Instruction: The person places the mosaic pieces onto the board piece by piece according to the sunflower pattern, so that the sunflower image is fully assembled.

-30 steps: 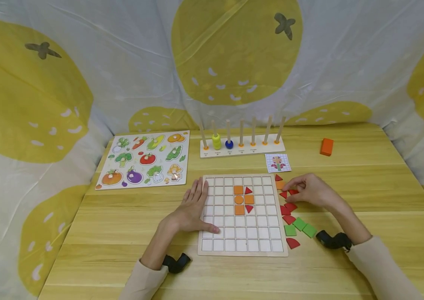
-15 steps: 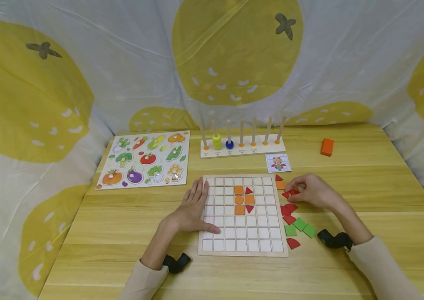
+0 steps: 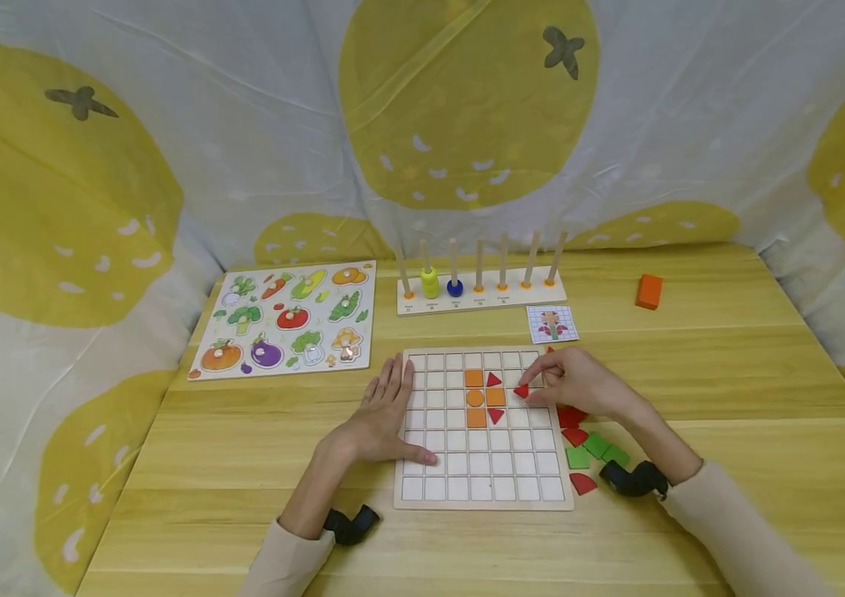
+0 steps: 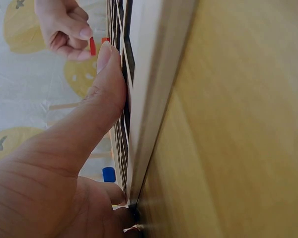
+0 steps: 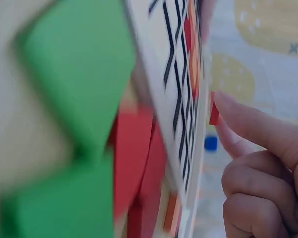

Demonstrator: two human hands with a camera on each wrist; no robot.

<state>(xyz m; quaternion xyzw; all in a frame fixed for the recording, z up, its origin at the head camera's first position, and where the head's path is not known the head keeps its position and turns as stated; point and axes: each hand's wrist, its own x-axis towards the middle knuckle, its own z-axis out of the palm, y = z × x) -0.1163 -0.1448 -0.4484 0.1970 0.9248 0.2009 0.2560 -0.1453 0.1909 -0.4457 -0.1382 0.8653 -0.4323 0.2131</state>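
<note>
head view: right hand (image 3: 579,388) pinches a red triangle (image 3: 522,390) over the grid board (image 3: 482,489) near its right edge; left hand (image 3: 385,414) lies flat, fingers straight, on the board's left edge.

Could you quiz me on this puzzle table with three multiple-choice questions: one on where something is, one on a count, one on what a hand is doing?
1. Where is the small orange wooden block?
A. far right of the table
B. on the grid board
C. on the vegetable puzzle

2. How many orange squares lie on the white wooden grid board?
A. one
B. three
C. five

3. The right hand is:
A. flat, idle
B. pinching a small red triangle piece
C. gripping a peg

Answers: A, it lies alone far right; B, three surround the orange circle; C is wrong, B: fingertips pinch it above the board.
</note>
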